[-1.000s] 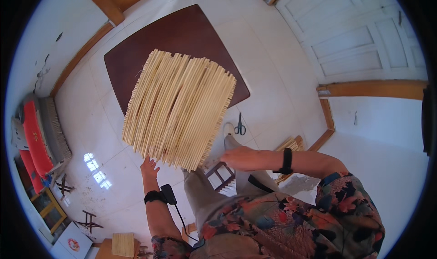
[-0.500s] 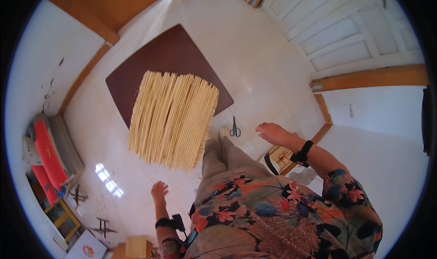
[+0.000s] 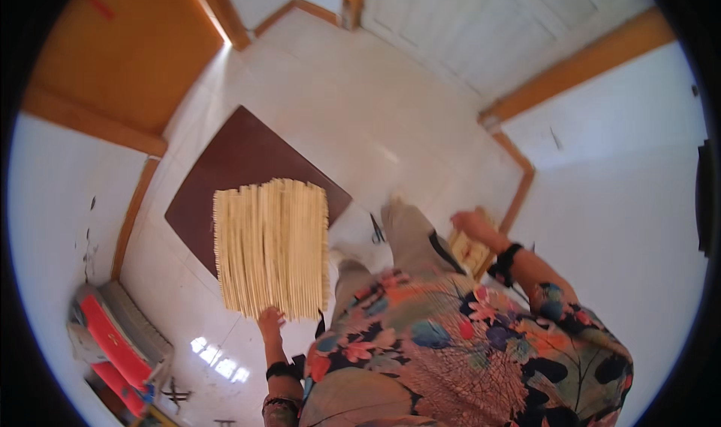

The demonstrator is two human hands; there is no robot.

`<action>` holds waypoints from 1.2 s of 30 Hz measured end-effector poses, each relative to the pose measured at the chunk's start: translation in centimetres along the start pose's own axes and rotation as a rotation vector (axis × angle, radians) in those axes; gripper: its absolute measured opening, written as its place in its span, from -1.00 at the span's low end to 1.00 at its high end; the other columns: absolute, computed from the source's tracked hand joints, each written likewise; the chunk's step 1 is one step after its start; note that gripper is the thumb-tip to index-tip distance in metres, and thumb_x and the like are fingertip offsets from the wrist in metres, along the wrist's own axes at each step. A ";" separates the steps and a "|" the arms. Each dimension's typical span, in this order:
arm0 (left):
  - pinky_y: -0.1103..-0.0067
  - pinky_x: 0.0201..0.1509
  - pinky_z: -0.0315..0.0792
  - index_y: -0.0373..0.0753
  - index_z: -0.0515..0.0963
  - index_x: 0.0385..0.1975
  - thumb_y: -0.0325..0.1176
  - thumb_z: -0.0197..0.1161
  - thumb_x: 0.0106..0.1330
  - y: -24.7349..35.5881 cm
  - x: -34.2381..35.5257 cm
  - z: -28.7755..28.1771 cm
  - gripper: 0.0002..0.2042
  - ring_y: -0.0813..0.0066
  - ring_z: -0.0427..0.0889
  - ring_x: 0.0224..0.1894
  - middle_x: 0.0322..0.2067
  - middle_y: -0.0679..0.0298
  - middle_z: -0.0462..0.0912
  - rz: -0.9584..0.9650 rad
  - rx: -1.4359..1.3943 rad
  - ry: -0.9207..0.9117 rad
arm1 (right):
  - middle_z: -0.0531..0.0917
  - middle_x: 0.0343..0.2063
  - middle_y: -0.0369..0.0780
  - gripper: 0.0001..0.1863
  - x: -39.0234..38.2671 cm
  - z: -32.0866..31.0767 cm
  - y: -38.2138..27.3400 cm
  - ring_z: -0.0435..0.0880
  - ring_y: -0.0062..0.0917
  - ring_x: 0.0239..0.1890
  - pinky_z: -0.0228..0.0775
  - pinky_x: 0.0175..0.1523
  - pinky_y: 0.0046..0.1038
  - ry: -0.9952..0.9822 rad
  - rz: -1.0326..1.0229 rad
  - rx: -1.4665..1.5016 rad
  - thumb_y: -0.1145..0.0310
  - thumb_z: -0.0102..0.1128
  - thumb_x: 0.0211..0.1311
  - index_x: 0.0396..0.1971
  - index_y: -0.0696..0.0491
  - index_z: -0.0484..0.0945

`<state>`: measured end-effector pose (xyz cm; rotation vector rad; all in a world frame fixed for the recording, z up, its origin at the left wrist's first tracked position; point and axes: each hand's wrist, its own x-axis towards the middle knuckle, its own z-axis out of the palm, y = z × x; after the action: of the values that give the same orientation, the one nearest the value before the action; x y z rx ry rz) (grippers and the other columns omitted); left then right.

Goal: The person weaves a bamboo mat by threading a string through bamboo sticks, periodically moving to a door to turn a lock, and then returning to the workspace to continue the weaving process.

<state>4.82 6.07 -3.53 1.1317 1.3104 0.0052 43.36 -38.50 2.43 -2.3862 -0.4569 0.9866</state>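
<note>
A large panel of pale yellow sticks (image 3: 270, 247), laid side by side, rests on a dark brown board (image 3: 240, 141) and reaches past its near edge. My left hand (image 3: 272, 320) is at the panel's near edge, fingers apart and nothing seen in them; whether it touches the sticks I cannot tell. Out to the right of my legs, my right hand (image 3: 475, 226) hangs loosely with its fingers partly bent, slightly blurred and holding nothing visible. On the floor right of the board lie dark scissors (image 3: 377, 229).
Beside my right hand is a pale wooden item with reddish marks (image 3: 469, 256), partly covered by my arm and leg. At the left wall stands a grey seat with red cushions (image 3: 113, 337). A brown door (image 3: 128, 51) is at the far left, a white panelled door (image 3: 466, 29) at the far right.
The view has turned and shifted, so the board and panel sit lower and farther left. My left hand has come up to the panel's near edge. One leg has stepped forward beside the scissors.
</note>
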 end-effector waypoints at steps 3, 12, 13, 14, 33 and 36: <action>0.66 -0.42 0.44 -0.28 0.40 -0.13 -0.29 0.11 0.21 3.8 -0.6 2.9 -0.72 0.45 0.56 -0.30 -0.29 0.22 0.51 0.067 0.070 0.006 | 0.57 -0.51 -0.12 -0.78 0.8 -1.9 3.5 0.58 -0.45 -0.55 0.41 -0.41 -0.46 0.125 0.185 0.300 0.35 -0.02 0.16 -0.32 0.19 0.49; 0.53 -0.31 0.45 -0.27 0.40 -0.09 -0.20 0.11 0.20 7.2 -2.6 13.7 -0.65 0.36 0.57 -0.25 -0.22 0.18 0.52 -0.268 0.114 -0.031 | 0.60 -0.43 -0.18 -0.66 8.7 -10.5 9.2 0.60 -0.53 -0.46 0.45 -0.43 -0.51 -0.220 0.322 0.376 0.18 -0.04 0.20 -0.24 0.16 0.48; 0.54 -0.25 0.42 -0.29 0.40 -0.08 -0.21 0.11 0.21 9.2 -3.5 16.6 -0.64 0.36 0.55 -0.20 -0.20 0.17 0.52 -0.162 0.257 -0.024 | 0.59 -0.41 -0.16 -0.62 9.1 -11.6 8.1 0.60 -0.51 -0.47 0.46 -0.44 -0.51 -0.329 0.383 0.378 0.13 -0.03 0.19 -0.21 0.16 0.47; 0.56 -0.23 0.42 -0.32 0.38 -0.06 -0.21 0.11 0.21 10.8 -3.8 18.2 -0.62 0.36 0.54 -0.18 -0.19 0.17 0.52 -0.120 0.299 -0.024 | 0.58 -0.39 -0.15 -0.57 9.3 -12.7 7.1 0.60 -0.50 -0.48 0.47 -0.46 -0.51 -0.435 0.441 0.381 0.09 -0.02 0.17 -0.18 0.16 0.45; 0.61 -0.46 0.45 -0.32 0.49 -0.23 -0.34 0.10 0.16 16.1 4.3 26.9 -0.76 0.46 0.61 -0.39 -0.45 0.28 0.57 0.001 0.174 0.098 | 0.60 -0.32 -0.11 -0.57 26.7 -25.6 -4.2 0.64 -0.49 -0.41 0.52 -0.42 -0.47 -0.639 0.094 -0.066 0.25 0.02 0.16 -0.01 0.13 0.33; 0.61 -0.48 0.45 -0.33 0.49 -0.24 -0.35 0.11 0.15 20.7 8.0 27.2 -0.77 0.46 0.61 -0.41 -0.46 0.26 0.57 -0.015 -0.083 0.167 | 0.58 -0.30 -0.15 -0.71 31.7 -27.7 -7.5 0.57 -0.35 -0.32 0.40 -0.18 -0.41 -0.425 -0.313 -0.379 0.26 -0.01 0.12 -0.22 0.11 0.50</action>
<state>39.74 3.70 -0.43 1.0683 1.4535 0.1450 84.14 -26.23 5.90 -2.3035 -1.2297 1.3521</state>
